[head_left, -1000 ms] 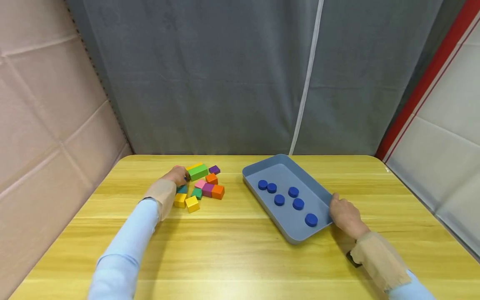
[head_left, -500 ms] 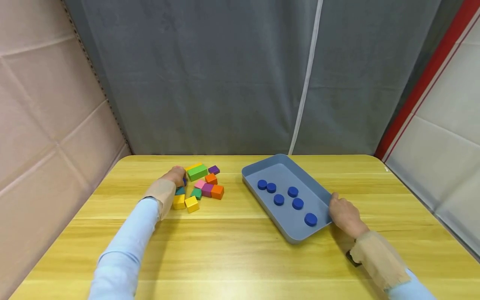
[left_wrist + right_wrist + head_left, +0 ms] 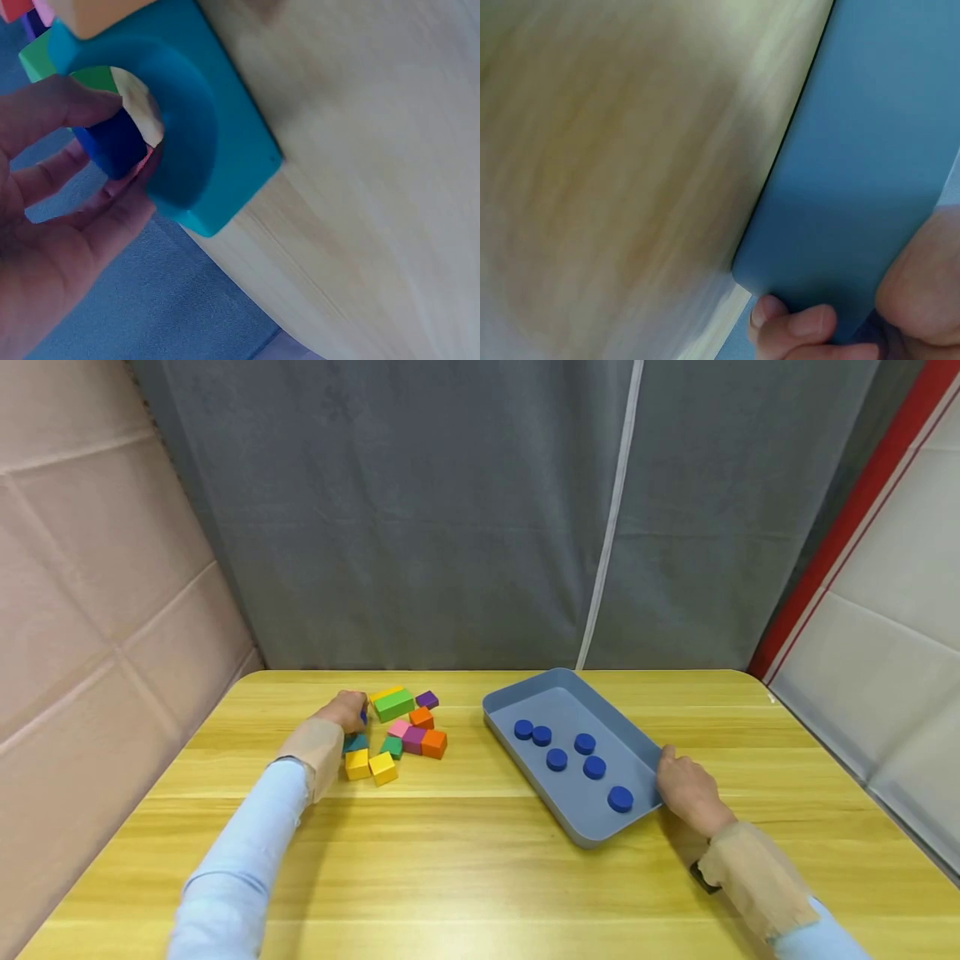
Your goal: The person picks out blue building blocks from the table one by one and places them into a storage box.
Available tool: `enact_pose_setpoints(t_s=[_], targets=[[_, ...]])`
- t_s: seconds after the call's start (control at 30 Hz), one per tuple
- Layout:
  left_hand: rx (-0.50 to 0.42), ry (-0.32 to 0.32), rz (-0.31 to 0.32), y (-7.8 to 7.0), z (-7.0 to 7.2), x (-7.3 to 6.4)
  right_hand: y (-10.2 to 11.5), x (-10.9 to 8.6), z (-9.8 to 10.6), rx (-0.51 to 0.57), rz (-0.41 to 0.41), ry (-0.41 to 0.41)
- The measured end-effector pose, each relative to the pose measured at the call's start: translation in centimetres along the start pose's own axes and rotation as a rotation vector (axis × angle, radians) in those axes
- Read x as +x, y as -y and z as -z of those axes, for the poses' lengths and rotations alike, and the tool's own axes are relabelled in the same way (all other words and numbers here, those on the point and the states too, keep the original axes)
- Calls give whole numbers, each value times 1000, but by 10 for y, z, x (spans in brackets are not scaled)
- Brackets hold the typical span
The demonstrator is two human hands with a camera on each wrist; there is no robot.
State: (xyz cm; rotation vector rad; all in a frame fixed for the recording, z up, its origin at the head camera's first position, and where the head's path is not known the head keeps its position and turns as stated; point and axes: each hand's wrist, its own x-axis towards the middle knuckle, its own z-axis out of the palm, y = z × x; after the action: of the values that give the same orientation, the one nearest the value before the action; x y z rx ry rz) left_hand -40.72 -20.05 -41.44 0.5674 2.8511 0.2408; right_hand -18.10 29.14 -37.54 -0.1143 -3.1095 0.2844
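Observation:
My left hand (image 3: 345, 712) is among the toy blocks at the table's left. Its thumb and fingers pinch a small blue round block (image 3: 114, 146), of which only a sliver shows in the head view. Beside those fingers, a teal arch block (image 3: 199, 112) lies with its curved hollow towards the hand. My right hand (image 3: 690, 789) grips the right wall of a grey-blue tray (image 3: 573, 706), fingers outside and thumb at the rim. Several blue discs (image 3: 557, 760) lie flat on the tray floor.
Close by the left hand are a green block (image 3: 394, 705), yellow cubes (image 3: 383, 768), orange cubes (image 3: 434, 743), a magenta cube (image 3: 413, 740) and a purple block (image 3: 427, 700). A grey curtain (image 3: 420, 527) hangs behind the wooden table (image 3: 450, 877).
My left hand has shifted slightly left with the blue block, and the teal arch block has slid a little left. My right hand and the tray have stayed in place.

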Motion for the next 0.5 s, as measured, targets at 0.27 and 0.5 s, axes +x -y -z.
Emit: enact_pose_setpoints(t_s=[0.27, 0.5], targets=[[-90, 43, 116, -44, 30, -44, 3, 0, 1, 0, -3, 11], [-132, 3, 113, -69, 49, -69, 3, 1, 1, -9, -5, 8]])
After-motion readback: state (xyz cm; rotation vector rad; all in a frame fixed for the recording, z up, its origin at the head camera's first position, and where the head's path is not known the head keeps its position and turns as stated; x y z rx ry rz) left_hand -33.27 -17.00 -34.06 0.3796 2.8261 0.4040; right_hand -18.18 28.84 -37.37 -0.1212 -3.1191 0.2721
